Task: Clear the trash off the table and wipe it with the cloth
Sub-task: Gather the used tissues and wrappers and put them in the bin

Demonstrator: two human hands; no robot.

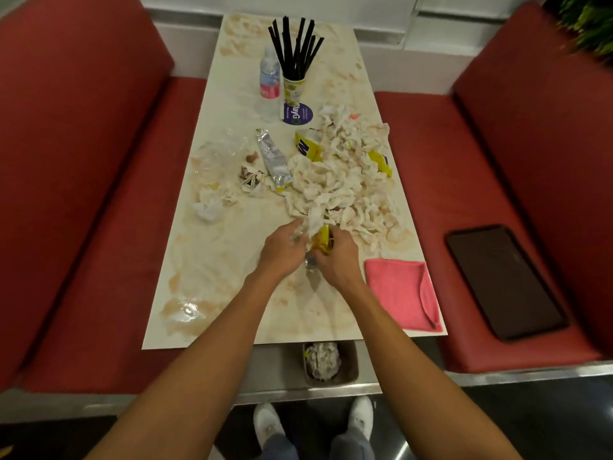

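A big heap of crumpled tissues (341, 174) and yellow wrappers (381, 162) covers the middle of the marble table (219, 273). My left hand (282, 249) and my right hand (335, 257) meet at the heap's near edge, both closed around one bundle of tissue and a yellow wrapper (322, 239). A silver foil packet (273, 159) and smaller tissue balls (210, 207) lie to the left. The folded pink cloth (399, 292) rests on the table's near right corner, untouched.
A water bottle (269, 83), a cup of black straws (293, 61) and a round blue sticker (297, 113) stand at the far end. A small bin (348, 376) with trash sits below the near edge. Red benches flank the table; a dark tablet (504, 280) lies on the right one.
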